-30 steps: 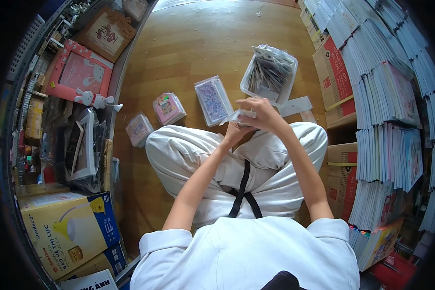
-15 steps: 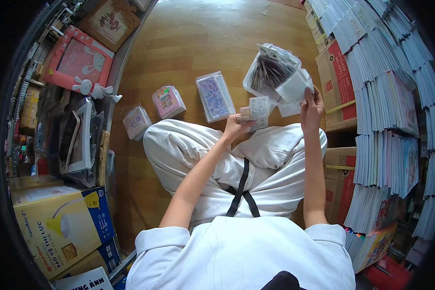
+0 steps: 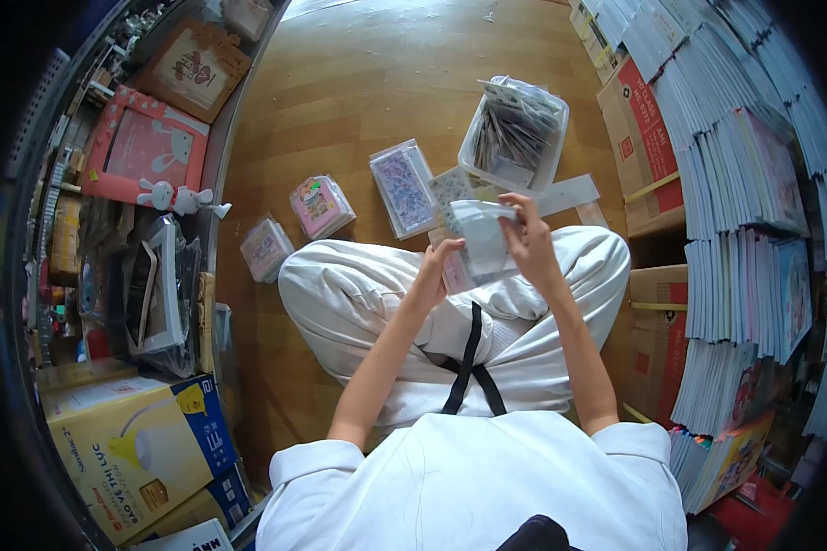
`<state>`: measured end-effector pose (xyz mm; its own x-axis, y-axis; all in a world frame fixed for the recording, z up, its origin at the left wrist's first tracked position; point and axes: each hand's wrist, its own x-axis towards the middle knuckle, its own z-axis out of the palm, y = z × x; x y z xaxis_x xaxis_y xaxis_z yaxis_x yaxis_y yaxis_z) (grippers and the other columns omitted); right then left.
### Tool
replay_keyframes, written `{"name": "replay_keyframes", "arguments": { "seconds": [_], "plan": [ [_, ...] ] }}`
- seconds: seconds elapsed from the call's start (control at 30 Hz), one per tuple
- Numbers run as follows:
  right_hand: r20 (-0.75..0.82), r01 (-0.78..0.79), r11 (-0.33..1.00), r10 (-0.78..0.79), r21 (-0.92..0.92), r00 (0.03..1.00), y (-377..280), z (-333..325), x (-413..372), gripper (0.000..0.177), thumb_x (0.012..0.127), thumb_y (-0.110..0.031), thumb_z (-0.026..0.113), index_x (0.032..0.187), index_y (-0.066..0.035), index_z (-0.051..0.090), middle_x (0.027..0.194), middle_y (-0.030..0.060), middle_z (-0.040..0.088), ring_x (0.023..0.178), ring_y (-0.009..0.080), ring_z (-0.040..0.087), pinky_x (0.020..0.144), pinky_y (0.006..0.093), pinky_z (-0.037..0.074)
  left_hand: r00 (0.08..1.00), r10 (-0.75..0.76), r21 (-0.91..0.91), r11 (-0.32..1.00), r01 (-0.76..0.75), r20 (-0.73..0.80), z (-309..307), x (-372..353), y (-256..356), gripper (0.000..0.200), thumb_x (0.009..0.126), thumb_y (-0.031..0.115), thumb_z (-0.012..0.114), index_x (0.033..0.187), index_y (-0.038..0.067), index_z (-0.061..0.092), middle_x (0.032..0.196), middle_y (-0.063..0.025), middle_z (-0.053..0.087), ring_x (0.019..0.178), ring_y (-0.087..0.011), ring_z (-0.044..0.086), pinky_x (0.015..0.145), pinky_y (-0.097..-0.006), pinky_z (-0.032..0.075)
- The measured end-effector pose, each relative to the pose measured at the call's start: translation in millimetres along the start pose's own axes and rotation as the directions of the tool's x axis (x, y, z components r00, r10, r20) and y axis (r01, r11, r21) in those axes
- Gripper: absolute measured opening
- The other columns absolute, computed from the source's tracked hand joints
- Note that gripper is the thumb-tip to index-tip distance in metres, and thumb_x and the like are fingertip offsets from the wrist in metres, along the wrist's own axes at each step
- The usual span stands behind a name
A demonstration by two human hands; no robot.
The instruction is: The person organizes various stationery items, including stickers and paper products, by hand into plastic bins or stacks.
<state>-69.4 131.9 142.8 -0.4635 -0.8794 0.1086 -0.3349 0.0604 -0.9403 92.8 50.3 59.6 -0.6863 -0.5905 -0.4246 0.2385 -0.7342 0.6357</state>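
Above my crossed legs, my left hand is closed round the lower left edge of several thin sheets, among them a patterned sheet and a pinkish one. My right hand pinches the top right of a whitish plastic packet, which overlaps those sheets. Just beyond stands a white basket filled with upright packets. On the floor to the left lie a stack with a purple pattern, a pink stack and a smaller stack.
White strips lie right of the basket. On the left, a shelf holds a pink rabbit frame, other frames and a yellow lamp box. Cardboard boxes and stacked booklets line the right side.
My right hand has moved from the basket down and left with the whitish packet, meeting the sheets at my left hand. My left hand has shifted slightly down and left.
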Motion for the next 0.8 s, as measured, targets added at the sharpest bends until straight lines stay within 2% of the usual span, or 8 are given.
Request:
{"name": "replay_keyframes", "arguments": {
  "seconds": [0.1, 0.17, 0.27, 0.33, 0.43, 0.53, 0.67, 0.8],
  "plan": [
    [-0.002, 0.225, 0.915, -0.239, -0.334, 0.971, -2, 20, -15, 0.034, 0.088, -0.010, 0.061, 0.121, -0.009, 0.050, 0.089, 0.0123, 0.058, 0.078, 0.0237, 0.055, 0.075, 0.0357, 0.040, 0.996, -0.024, -0.307, 0.950, 0.049, 0.086, 30, -40, 13, 0.046, 0.092, 0.035, 0.055, 0.124, 0.002, 0.051, 0.113, -0.0108, 0.062, 0.100, -0.0242, 0.064, 0.088, -0.0375, 0.054],
    [0.082, 0.198, 0.919, -0.181, -0.341, 0.980, -9, 26, -23, 0.038, 0.087, -0.013, 0.062, 0.123, -0.009, 0.049, 0.099, 0.0128, 0.059, 0.089, 0.0281, 0.054, 0.082, 0.0398, 0.038, 0.988, -0.018, -0.416, 0.906, 0.083, 0.156, 34, -56, 14, 0.049, 0.093, 0.034, 0.058, 0.128, 0.001, 0.048, 0.118, -0.0115, 0.059, 0.106, -0.0231, 0.062, 0.091, -0.0369, 0.051],
    [0.161, 0.246, 0.915, -0.204, -0.319, 0.966, -14, 27, -31, 0.041, 0.088, -0.015, 0.062, 0.126, -0.007, 0.048, 0.098, 0.0096, 0.057, 0.090, 0.0251, 0.052, 0.082, 0.0374, 0.038, 1.000, -0.007, 0.056, 0.998, 0.009, -0.030, 22, -66, 5, 0.048, 0.088, 0.022, 0.066, 0.126, -0.001, 0.049, 0.116, -0.0118, 0.060, 0.104, -0.0210, 0.062, 0.090, -0.0355, 0.051],
    [0.130, 0.272, 0.937, -0.248, -0.220, 0.960, -21, 25, -35, 0.039, 0.090, -0.014, 0.061, 0.127, -0.008, 0.048, 0.087, 0.0069, 0.053, 0.082, 0.0184, 0.049, 0.078, 0.0315, 0.039, 1.000, -0.031, 0.029, 0.999, 0.031, -0.006, 17, -73, 5, 0.050, 0.081, 0.011, 0.072, 0.124, -0.002, 0.050, 0.113, -0.0114, 0.061, 0.102, -0.0193, 0.062, 0.086, -0.0343, 0.052],
    [-0.130, 0.198, 0.980, -0.196, 0.001, 0.972, -18, 20, -42, 0.035, 0.090, -0.012, 0.059, 0.124, -0.007, 0.051, 0.098, 0.0054, 0.057, 0.080, 0.0163, 0.049, 0.074, 0.0299, 0.040, 0.995, -0.099, -0.034, 0.995, 0.099, -0.015, 14, -86, 9, 0.050, 0.078, 0.010, 0.073, 0.122, -0.002, 0.051, 0.111, -0.0110, 0.062, 0.100, -0.0195, 0.062, 0.085, -0.0346, 0.052],
    [-0.128, 0.086, 0.992, -0.073, 0.095, 0.989, -7, 0, -57, 0.026, 0.090, -0.011, 0.059, 0.116, -0.006, 0.058, 0.097, 0.0040, 0.057, 0.074, 0.0131, 0.047, 0.067, 0.0258, 0.040, 0.994, -0.102, -0.070, 0.993, 0.099, -0.047, 10, -97, 8, 0.050, 0.076, 0.008, 0.074, 0.120, -0.002, 0.053, 0.109, -0.0110, 0.062, 0.099, -0.0195, 0.063, 0.084, -0.0348, 0.052],
    [0.101, 0.107, 0.987, -0.094, -0.124, 0.990, -39, -16, -83, 0.028, 0.081, -0.010, 0.070, 0.107, -0.003, 0.062, 0.097, 0.0095, 0.056, 0.081, 0.0187, 0.054, 0.070, 0.0285, 0.043, 0.992, -0.091, -0.031, 0.996, 0.089, -0.087, 9, -107, 3, 0.047, 0.076, 0.003, 0.073, 0.118, 0.000, 0.054, 0.108, -0.0112, 0.063, 0.097, -0.0192, 0.063, 0.084, -0.0343, 0.052],
    [0.059, 0.098, 0.977, -0.089, -0.188, 0.994, -43, -1, -96, 0.042, 0.074, -0.011, 0.077, 0.111, -0.003, 0.059, 0.098, 0.0104, 0.054, 0.087, 0.0231, 0.055, 0.076, 0.0337, 0.046, 0.991, -0.119, 0.024, 0.992, 0.121, -0.068, 16, -114, -3, 0.046, 0.076, -0.001, 0.072, 0.119, 0.001, 0.054, 0.108, -0.0104, 0.062, 0.099, -0.0181, 0.062, 0.085, -0.0333, 0.051]
  ]
}}
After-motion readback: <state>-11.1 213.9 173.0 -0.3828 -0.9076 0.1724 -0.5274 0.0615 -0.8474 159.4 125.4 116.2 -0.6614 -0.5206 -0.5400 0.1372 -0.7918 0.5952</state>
